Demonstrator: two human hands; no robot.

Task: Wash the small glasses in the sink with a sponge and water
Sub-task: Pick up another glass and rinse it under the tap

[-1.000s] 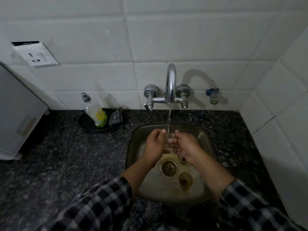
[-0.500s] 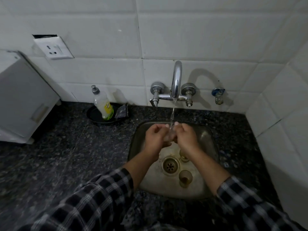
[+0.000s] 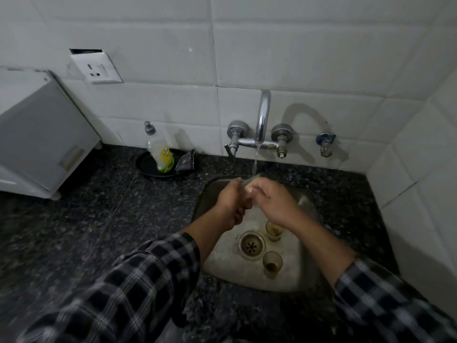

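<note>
My left hand (image 3: 228, 199) and my right hand (image 3: 270, 200) meet over the back of the steel sink (image 3: 304, 276), under the thin stream of water from the tap (image 3: 262, 115). Between them they hold a small clear glass (image 3: 250, 183), mostly hidden by the fingers. The fingers of both hands curl around it. Two more small brownish glasses stand upright on the sink floor: one (image 3: 273, 230) just right of the drain (image 3: 252, 245), partly under my right wrist, and one (image 3: 272, 264) nearer the front edge. I see no sponge in either hand.
A dish-soap bottle (image 3: 159, 151) stands in a black dish (image 3: 146, 167) with a dark scrubbing pad (image 3: 185, 162) left of the tap. A white appliance (image 3: 42, 134) sits at the far left on the dark granite counter (image 3: 99, 219). Tiled walls close the back and right.
The camera has turned slightly left and down, so the sink sits further right. Both hands stay under the stream with the glass, now a bit closer together and nearer the tap.
</note>
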